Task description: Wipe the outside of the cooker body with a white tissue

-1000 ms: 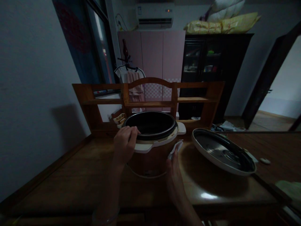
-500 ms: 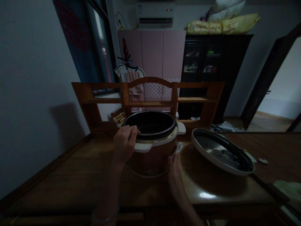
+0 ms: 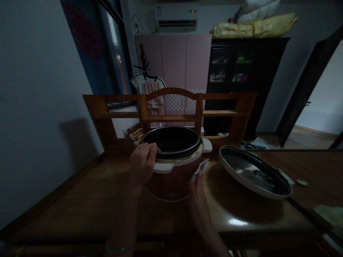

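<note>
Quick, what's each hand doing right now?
Left hand: closed over the rim of the cooker.
Right hand: holding a white cloth beside the cooker.

Cooker (image 3: pixel 171 182): its right wall is partly hidden by right hand; the mark low on the near side is too dark to read.
Pot (image 3: pixel 174 141): the left near rim is covered by left hand; the bottom cannot be seen.
Left hand (image 3: pixel 142 160): some fingertips are hidden; the forearm is cut by the near edge.
Right hand (image 3: pixel 197 194): the forearm is also cut there.
Cloth (image 3: pixel 200 168): partly behind fingers; maybe paper, I cannot tell.
Cabinet (image 3: pixel 265 71): the things behind its glass, far right, are too small to name.
</note>
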A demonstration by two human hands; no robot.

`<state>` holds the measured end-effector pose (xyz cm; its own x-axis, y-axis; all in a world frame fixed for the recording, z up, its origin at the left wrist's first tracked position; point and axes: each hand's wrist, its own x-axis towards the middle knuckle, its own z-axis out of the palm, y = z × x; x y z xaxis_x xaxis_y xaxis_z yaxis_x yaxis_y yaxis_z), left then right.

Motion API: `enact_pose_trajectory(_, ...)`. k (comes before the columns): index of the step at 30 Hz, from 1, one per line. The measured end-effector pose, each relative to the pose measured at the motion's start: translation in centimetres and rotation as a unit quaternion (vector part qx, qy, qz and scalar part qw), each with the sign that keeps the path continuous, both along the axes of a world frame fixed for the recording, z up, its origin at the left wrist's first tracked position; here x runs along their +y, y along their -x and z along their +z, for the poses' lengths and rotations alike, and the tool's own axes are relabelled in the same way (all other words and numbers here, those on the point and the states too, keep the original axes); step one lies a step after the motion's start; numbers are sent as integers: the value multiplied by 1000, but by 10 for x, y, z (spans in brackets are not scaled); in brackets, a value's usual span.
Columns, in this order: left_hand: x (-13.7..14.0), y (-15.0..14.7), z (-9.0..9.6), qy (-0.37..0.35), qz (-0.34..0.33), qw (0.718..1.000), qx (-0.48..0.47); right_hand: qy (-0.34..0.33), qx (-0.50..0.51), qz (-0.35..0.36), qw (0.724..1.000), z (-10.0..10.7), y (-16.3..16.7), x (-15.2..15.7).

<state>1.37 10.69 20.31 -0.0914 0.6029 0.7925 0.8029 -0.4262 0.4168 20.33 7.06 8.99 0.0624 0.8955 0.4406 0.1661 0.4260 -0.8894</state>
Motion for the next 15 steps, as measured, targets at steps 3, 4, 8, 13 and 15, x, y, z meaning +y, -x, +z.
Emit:
enact_pose_trajectory(3, -1, 0, 0, -1, 1, 1000, -1, 0, 5, -9, 1000, 3, -2, 8)
enact_pose_trajectory(4, -1, 0, 0, -1, 1, 1000, -1, 7, 11, -12, 1000, 3, -4, 10)
enact_pose_trajectory(8, 0, -1, -1, -5, 7, 1000, 1, 29, 35, -9, 999, -2, -8, 16)
enact_pose_trajectory(13, -1, -1, 0, 2, 8, 1000, 0, 48, 29, 0, 998, -3, -4, 5)
enact_pose_trajectory(15, -1, -1, 0, 3, 10, 1000, 3, 29, 10, -2, 1000, -1, 1, -3)
